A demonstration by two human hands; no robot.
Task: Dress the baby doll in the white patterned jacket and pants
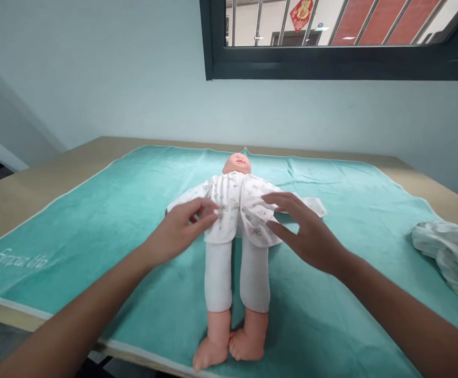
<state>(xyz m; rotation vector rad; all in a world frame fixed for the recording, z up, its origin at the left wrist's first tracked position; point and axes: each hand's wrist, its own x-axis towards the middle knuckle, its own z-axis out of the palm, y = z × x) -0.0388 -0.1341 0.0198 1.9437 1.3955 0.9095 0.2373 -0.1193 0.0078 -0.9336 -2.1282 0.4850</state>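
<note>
Sorting the white top (224, 223) on the doll (254, 278), probably, laid feet toward the near edge of the desk (67, 170). Got a loose, empty grip with left hand (189, 223) and right hand (308, 231). Next, probably pinch the front edges.

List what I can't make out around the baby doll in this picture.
In the head view:
Printed baby top: motifs too small to make out.
Its sleeve at picture right: partly hidden behind the right hand.
Left hand: whether its fingertips touch the top, unclear from this angle.
Crumpled pale cloth: cut off by the right edge.
Window: cut off by the top edge.
</note>
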